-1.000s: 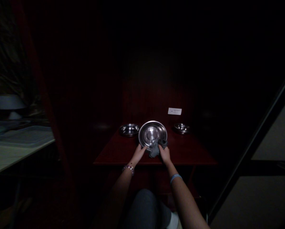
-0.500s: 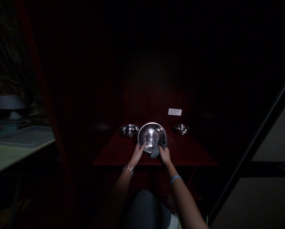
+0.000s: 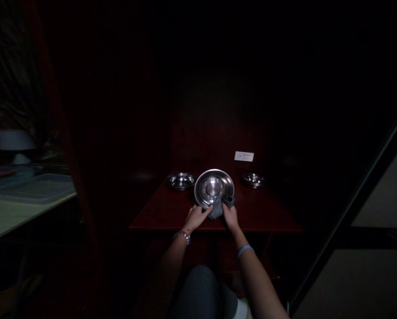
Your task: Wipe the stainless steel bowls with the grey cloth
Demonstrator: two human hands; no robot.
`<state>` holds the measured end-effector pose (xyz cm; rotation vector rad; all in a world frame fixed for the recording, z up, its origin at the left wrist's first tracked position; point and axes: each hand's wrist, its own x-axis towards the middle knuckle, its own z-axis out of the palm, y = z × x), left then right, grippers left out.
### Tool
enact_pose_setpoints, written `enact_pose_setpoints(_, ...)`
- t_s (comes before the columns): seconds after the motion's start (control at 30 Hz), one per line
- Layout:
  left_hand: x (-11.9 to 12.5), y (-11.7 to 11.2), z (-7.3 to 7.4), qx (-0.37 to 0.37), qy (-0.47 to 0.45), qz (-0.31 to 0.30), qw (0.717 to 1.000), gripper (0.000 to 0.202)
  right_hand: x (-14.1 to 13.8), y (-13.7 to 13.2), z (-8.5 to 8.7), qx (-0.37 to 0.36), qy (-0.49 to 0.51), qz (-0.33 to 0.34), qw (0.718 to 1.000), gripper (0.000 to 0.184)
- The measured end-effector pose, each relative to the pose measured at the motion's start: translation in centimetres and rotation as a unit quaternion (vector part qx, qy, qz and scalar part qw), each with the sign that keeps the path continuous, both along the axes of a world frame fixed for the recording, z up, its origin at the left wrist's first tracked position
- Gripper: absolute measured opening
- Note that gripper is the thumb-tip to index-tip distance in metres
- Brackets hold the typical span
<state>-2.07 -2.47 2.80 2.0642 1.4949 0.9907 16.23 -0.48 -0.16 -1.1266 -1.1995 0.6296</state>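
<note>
A round steel plate [image 3: 213, 186] stands tilted toward me on the dark red table [image 3: 265, 212]. My left hand [image 3: 196, 217] holds its lower rim with the fingers curled under it. My right hand [image 3: 230, 215] is closed on a grey cloth [image 3: 220, 205], which it presses against the plate's lower right edge. The two hands almost meet below the plate.
Two small steel bowls sit at the back of the table, one on the left [image 3: 180, 180] and one on the right [image 3: 253, 178]. A white socket plate [image 3: 244, 156] is on the wall behind. A pale table with a tray [image 3: 35, 188] stands far left.
My left hand slid from the plate's left rim down to its bottom edge, closer to my right hand. The plate shifted slightly. The cloth stays at the lower right rim.
</note>
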Motion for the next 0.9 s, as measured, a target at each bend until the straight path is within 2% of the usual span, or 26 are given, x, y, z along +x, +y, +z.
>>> enact_pose_setpoints(0.17,-0.1,0.6,-0.7,-0.030,-0.032,-0.001,0.999,0.053,0.0,0.1,-0.2,-0.002,0.006,0.001,1.000,0.039)
enact_pose_setpoints(0.3,-0.2,1.6,-1.4,-0.052,-0.137,0.019,0.989,0.055,-0.1,0.1,-0.1,-0.007,0.029,0.000,1.000,0.042)
enact_pose_setpoints(0.37,-0.3,2.0,-1.4,-0.053,-0.216,0.020,0.975,0.054,-0.2,0.1,0.0,-0.004,0.039,-0.001,0.999,0.043)
enact_pose_setpoints(0.47,-0.7,2.1,-1.1,-0.047,-0.344,0.007,0.938,0.051,-0.3,0.0,0.1,-0.003,0.036,0.001,0.999,0.044)
enact_pose_setpoints(0.57,-1.1,1.8,-0.5,-0.049,-0.429,0.035,0.901,0.051,-0.3,-0.2,0.3,-0.019,0.012,0.006,1.000,0.044)
enact_pose_setpoints(0.63,-1.2,1.6,-0.3,-0.051,-0.452,0.045,0.889,0.054,-0.3,-0.3,0.4,-0.030,-0.005,0.004,1.000,0.042)
enact_pose_setpoints(0.77,-1.1,1.4,-0.1,-0.039,-0.465,0.018,0.884,0.056,-0.2,-0.4,0.5,-0.037,-0.022,-0.008,0.999,0.041)
enact_pose_setpoints(0.9,-0.6,1.1,-0.2,-0.020,-0.438,-0.035,0.898,0.057,-0.1,-0.5,0.6,-0.038,-0.029,-0.009,0.999,0.042)
